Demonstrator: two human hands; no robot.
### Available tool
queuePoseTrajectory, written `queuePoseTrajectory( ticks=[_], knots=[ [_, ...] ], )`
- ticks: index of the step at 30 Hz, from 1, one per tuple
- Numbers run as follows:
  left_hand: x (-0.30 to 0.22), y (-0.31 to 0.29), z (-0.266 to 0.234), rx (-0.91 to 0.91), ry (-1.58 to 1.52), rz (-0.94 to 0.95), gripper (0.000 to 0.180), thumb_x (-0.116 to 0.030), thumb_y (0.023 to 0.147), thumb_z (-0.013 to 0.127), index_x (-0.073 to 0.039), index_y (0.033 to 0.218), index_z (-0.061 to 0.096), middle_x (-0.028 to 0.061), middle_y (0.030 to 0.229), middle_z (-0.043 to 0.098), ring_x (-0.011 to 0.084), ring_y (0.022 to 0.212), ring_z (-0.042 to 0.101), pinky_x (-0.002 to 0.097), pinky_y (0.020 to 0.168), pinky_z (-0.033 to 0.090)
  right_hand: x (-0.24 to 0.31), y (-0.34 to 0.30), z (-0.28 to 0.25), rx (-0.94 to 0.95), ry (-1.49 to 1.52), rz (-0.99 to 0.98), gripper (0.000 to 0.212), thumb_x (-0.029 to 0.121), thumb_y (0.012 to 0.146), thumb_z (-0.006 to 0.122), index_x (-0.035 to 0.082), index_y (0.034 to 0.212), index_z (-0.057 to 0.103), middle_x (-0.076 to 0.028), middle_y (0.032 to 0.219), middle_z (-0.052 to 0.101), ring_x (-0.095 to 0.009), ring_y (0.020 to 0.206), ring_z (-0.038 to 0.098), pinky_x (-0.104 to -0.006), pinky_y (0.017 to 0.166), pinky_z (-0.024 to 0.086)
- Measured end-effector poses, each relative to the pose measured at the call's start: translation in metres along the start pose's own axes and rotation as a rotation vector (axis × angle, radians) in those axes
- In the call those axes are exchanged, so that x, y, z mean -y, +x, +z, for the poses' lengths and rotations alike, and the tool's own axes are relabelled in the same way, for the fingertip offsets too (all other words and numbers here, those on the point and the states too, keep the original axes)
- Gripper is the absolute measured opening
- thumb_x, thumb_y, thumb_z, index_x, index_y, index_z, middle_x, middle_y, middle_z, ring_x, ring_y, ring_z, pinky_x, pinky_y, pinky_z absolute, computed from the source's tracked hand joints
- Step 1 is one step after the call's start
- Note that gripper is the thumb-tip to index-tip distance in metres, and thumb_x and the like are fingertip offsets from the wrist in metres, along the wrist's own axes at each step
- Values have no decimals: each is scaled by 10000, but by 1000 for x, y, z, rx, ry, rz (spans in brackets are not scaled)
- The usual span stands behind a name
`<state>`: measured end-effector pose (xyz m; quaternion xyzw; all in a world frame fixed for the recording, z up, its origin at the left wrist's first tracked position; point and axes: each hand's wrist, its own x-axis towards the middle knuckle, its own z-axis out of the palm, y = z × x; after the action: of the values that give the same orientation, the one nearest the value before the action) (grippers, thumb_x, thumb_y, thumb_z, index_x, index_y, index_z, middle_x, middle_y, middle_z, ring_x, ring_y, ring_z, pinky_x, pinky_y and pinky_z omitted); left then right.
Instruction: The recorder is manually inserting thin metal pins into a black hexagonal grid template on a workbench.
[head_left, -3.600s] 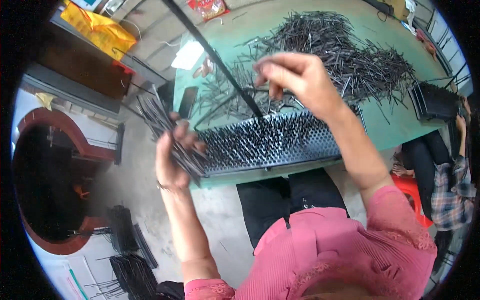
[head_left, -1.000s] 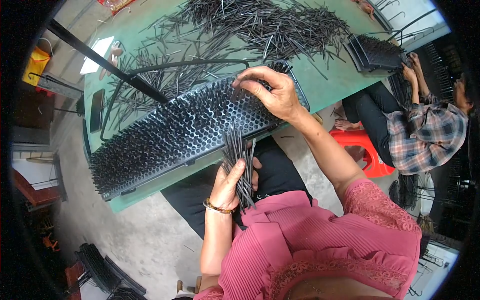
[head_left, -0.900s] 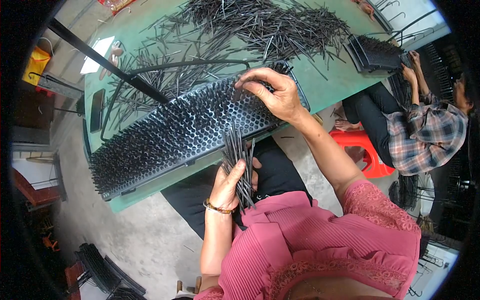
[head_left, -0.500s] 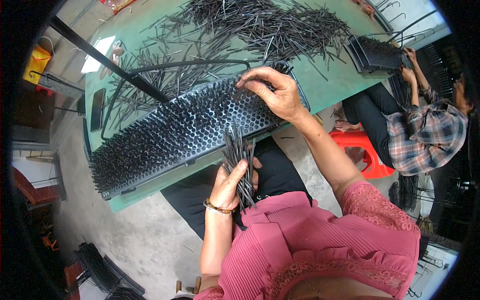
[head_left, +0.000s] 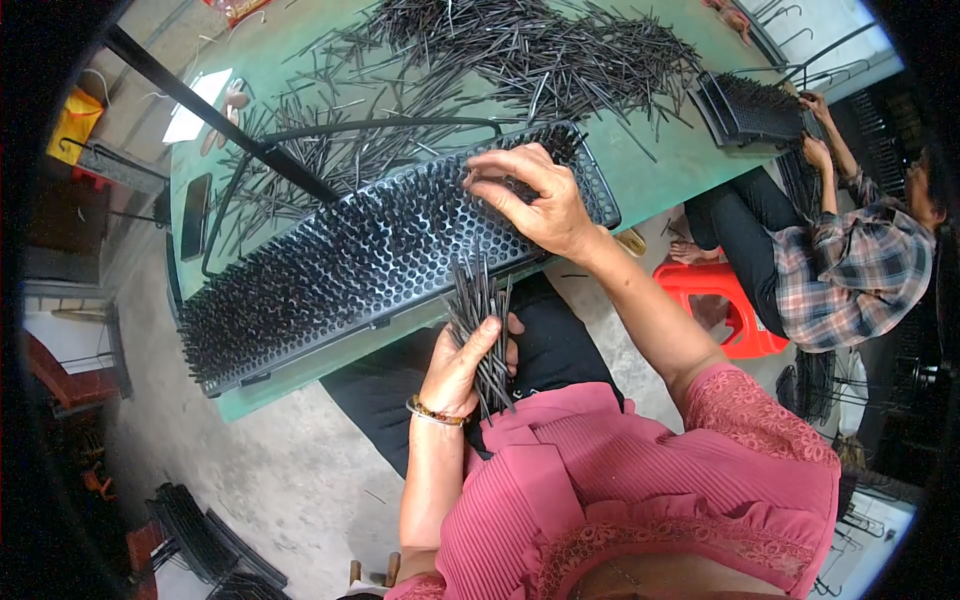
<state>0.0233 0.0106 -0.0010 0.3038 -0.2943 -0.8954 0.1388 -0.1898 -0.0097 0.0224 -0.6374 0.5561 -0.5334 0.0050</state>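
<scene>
My left hand (head_left: pixel 455 365) is closed round a bundle of thin black sticks (head_left: pixel 482 290), held upright just in front of the near edge of a long black perforated tray (head_left: pixel 600 195). Rows of upright black sticks (head_left: pixel 270 300) stand densely in the tray's left part; bare holes show along its near side and right end. Over the right half of the tray, my right hand (head_left: pixel 535 200) is bent in a pinch at the tips of the standing sticks. What lies between its fingertips is too small and dark to make out.
Loose black sticks (head_left: pixel 530 60) lie heaped across the green table (head_left: pixel 640 190). A black bar (head_left: pixel 220 115) slants over the tray's left. A phone (head_left: pixel 196 215) lies at the table's left edge. At right, a co-worker (head_left: pixel 850 260) handles another tray (head_left: pixel 750 110) near a red stool (head_left: pixel 735 310).
My right hand has shifted slightly left and toward me along the tray, uncovering more of its right end. My left hand and its bundle have hardly moved.
</scene>
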Motion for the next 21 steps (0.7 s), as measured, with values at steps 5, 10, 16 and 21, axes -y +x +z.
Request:
queuePoseTrajectory(
  ticks=[5, 10, 16, 21],
  knots=[
    [0, -1, 1, -9, 5, -10, 334, -300, 845, 654, -15, 999, 572, 67, 873, 622, 120, 645, 572, 257, 546, 496, -3, -2, -3, 87, -19, -117, 240, 28, 761, 681, 42, 1000, 665, -65, 877, 680, -190, 783, 634, -303, 737, 444],
    [-3, -2, 5, 4, 30, -8, 318, -294, 851, 647, -14, 987, 581, 61, 829, 618, 112, 634, 566, 244, 551, 486, 1, -6, -3, 64, -45, -114, 252, 52, 750, 694, 53, 1000, 669, -67, 880, 675, -206, 792, 630, -310, 731, 441],
    [-9, -3, 11, 32, 66, 14, 289, -279, 849, 650, -15, 955, 599, 39, 717, 589, 100, 622, 558, 225, 545, 470, -3, -2, -2, -22, -244, -175, 255, 70, 735, 699, 58, 988, 666, -57, 864, 644, -204, 799, 603, -322, 729, 427],
    [-3, 3, 5, -5, 110, 25, 321, -237, 825, 663, -12, 1035, 570, 73, 892, 635, 125, 626, 564, 261, 519, 473, 7, -1, -6, 54, -264, -210, 210, 76, 722, 701, 65, 929, 667, -47, 839, 633, -202, 784, 582, -322, 726, 402]
  ],
)
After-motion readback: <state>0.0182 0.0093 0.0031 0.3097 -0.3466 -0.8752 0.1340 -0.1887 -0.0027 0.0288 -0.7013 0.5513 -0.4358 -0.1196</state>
